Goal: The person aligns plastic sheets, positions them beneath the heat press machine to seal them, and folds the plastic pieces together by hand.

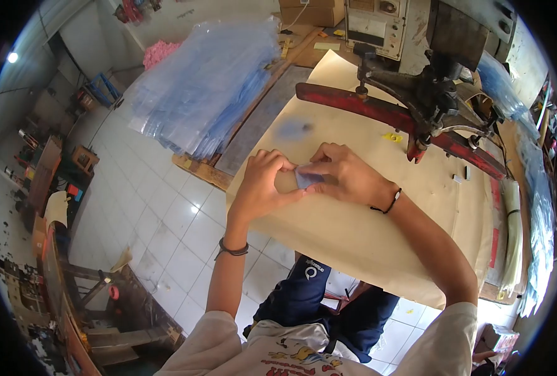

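A small piece of clear, bluish plastic (308,178) is held up between my two hands, over the brown paper (353,229) on the work table. My left hand (263,183) has its thumb and index finger curved round to the left edge of the piece, the tips touching it. From the other side, my right hand (348,175) pinches the piece between thumb and fingers, which cover its right part. Whether the piece is folded or a small pouch, I cannot tell. Behind my hands, a blue smudge (293,129) marks the paper.
A machine head with a long red bar (353,108) stands over the table's far side. Clear plastic sheets (206,84) lie stacked at the left. A yellow bit (392,137) and small pale blocks (457,178) rest on the paper. Plastic strips (511,232) lie at the right edge.
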Action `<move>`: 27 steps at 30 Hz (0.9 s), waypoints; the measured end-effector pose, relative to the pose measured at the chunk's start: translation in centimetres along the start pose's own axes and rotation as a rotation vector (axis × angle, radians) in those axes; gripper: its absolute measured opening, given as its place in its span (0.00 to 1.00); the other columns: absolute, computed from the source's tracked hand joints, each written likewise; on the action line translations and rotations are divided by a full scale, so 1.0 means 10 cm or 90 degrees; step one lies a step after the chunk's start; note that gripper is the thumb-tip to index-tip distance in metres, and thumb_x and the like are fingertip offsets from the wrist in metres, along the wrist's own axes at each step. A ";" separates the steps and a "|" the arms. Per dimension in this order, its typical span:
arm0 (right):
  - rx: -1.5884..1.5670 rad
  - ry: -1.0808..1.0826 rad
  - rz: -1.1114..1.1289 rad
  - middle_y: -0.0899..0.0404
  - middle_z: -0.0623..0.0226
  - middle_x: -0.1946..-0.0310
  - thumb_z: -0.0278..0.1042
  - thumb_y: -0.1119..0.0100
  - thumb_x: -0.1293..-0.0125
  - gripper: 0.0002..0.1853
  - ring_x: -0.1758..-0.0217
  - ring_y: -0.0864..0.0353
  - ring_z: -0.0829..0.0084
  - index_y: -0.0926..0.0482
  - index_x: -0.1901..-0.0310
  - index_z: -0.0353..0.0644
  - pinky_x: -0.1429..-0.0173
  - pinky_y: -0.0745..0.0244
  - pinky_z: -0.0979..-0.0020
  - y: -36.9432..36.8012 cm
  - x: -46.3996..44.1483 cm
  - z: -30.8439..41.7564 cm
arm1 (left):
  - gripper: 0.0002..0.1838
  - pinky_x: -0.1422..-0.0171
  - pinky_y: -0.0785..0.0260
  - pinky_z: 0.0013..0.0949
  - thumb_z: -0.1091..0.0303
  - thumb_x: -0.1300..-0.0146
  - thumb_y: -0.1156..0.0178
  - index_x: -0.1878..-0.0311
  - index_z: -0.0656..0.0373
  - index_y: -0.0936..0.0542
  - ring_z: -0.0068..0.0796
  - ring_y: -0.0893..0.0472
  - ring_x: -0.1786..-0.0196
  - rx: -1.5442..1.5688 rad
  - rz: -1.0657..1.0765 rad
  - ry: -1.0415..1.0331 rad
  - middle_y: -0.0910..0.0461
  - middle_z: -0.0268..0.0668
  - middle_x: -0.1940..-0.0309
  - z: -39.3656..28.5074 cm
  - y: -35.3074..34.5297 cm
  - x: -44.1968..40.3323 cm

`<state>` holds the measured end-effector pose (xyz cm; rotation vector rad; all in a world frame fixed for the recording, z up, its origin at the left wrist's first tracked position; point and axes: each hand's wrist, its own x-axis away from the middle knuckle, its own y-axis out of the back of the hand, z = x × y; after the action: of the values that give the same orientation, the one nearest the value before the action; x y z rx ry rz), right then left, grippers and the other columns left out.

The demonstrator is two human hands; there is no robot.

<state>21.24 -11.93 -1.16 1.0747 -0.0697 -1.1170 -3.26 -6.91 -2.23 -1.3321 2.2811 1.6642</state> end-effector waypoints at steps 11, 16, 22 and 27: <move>0.025 0.015 0.057 0.20 0.57 0.56 0.45 0.28 0.34 0.24 0.49 0.21 0.57 0.15 0.39 0.42 0.37 0.28 0.57 0.08 -0.03 0.07 | 0.25 0.39 0.37 0.40 0.55 0.54 0.20 0.56 0.56 0.18 0.38 0.25 0.49 0.013 -0.002 0.001 0.22 0.33 0.60 0.03 -0.02 0.03; 0.056 -0.003 0.053 0.22 0.58 0.54 0.43 0.28 0.34 0.26 0.48 0.22 0.57 0.16 0.36 0.45 0.36 0.29 0.57 0.07 -0.01 0.11 | 0.25 0.40 0.35 0.40 0.56 0.53 0.19 0.56 0.57 0.18 0.38 0.25 0.49 0.045 -0.006 0.019 0.21 0.34 0.60 -0.03 -0.01 0.03; 0.044 -0.040 0.100 0.24 0.58 0.53 0.45 0.31 0.31 0.27 0.46 0.24 0.55 0.19 0.33 0.49 0.35 0.30 0.56 0.15 -0.05 0.18 | 0.25 0.40 0.33 0.41 0.56 0.54 0.19 0.57 0.58 0.18 0.39 0.24 0.50 0.039 -0.001 0.015 0.20 0.34 0.61 0.03 -0.02 0.03; 0.051 -0.001 0.086 0.26 0.56 0.54 0.49 0.35 0.28 0.28 0.48 0.24 0.56 0.21 0.30 0.48 0.35 0.32 0.56 0.06 -0.02 0.08 | 0.25 0.40 0.33 0.41 0.57 0.55 0.19 0.58 0.58 0.19 0.39 0.24 0.50 0.050 -0.020 0.020 0.20 0.34 0.61 -0.01 -0.02 0.03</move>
<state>21.14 -12.26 -0.17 1.1236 -0.1860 -1.0005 -3.25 -7.13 -2.51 -1.3798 2.3041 1.5379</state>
